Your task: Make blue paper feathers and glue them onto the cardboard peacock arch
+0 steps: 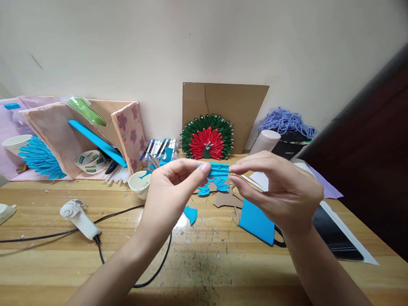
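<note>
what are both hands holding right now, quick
left hand: closed, pinching one end of the blue strip
right hand: fingertips closed on the strip's other end

Craft workspace: wooden table (127, 260) bearing blue paper scraps (191, 215); markers (159, 148) and tape roll (90, 162) lying far left.

Tabletop items by count.
One left hand (173, 188), one right hand (281, 188), one pleated strip (219, 170), one corded device (81, 221), one peacock (207, 141); several markers (159, 148), number unclear.
</note>
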Action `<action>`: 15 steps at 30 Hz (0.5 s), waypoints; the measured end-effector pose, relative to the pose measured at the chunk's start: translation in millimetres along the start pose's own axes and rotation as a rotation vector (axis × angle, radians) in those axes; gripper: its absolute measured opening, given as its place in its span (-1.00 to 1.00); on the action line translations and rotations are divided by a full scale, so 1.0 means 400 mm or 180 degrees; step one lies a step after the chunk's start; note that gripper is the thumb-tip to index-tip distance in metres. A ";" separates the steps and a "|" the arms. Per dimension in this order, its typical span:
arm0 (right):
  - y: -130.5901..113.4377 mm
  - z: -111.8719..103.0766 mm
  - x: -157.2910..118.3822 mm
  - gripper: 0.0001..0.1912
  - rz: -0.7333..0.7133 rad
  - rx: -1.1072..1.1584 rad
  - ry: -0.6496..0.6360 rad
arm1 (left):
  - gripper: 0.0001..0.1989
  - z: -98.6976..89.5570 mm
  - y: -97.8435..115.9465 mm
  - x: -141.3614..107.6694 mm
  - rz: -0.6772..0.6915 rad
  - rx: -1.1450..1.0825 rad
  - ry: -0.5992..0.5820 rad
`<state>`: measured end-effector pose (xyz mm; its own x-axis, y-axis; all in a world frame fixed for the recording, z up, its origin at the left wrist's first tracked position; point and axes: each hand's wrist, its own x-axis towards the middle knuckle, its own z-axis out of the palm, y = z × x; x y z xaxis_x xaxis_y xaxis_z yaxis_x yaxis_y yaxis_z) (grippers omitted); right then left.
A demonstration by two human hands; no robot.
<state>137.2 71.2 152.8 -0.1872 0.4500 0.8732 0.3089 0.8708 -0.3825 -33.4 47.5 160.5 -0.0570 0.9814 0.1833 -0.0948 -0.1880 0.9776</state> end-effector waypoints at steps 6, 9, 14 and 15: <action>0.002 0.000 -0.001 -0.81 0.0001 0.0042 0.0011 | -0.82 0.004 0.000 -0.003 -0.0039 -0.0053 -0.0055; 0.001 0.002 -0.001 -0.81 -0.0017 0.0041 0.0042 | -0.82 0.005 0.000 -0.004 -0.0057 -0.0083 -0.0053; 0.000 0.006 0.000 -0.81 -0.0075 0.0020 0.0122 | -0.84 0.006 0.001 -0.006 -0.0062 -0.0133 -0.0090; 0.000 0.006 -0.001 -0.81 -0.0089 0.0016 0.0136 | -0.84 0.006 0.001 -0.006 -0.0063 -0.0133 -0.0098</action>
<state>134.9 71.6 151.9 -0.1557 0.4167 0.8956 0.2994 0.8839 -0.3592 -30.8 45.1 160.7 -0.0242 0.9855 0.1677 -0.1371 -0.1694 0.9760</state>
